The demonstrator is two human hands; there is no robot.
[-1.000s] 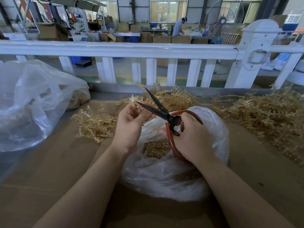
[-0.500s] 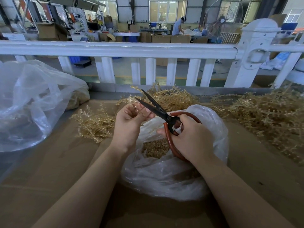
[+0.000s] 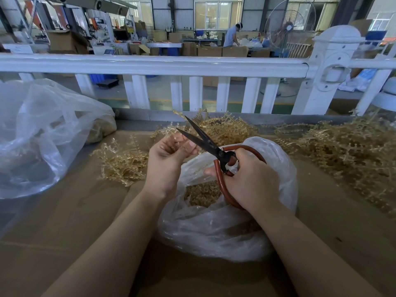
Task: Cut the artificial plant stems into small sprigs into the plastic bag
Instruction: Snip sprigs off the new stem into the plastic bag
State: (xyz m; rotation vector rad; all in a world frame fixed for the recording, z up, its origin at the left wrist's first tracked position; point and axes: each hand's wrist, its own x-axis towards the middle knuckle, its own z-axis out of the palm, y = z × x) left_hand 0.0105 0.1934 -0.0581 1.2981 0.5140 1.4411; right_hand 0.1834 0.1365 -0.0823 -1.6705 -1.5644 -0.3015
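My right hand grips the red-handled scissors, whose dark blades stand parted and point up-left. My left hand pinches a small tan plastic stem piece at its fingertips, right beside the lower blade; the piece is mostly hidden by the fingers. Both hands are above the open clear plastic bag, which holds a heap of cut tan sprigs. Uncut tan stems lie in piles to the left, behind the hands and to the right.
Everything rests on a cardboard-covered table. A big crumpled clear bag lies at the left. A white railing runs along the far edge. Beyond it is a workshop with boxes, a fan and a person at a bench.
Both hands and the scissors have drifted slightly left and up. The blades stay parted near my left fingertips. The bag has not moved.
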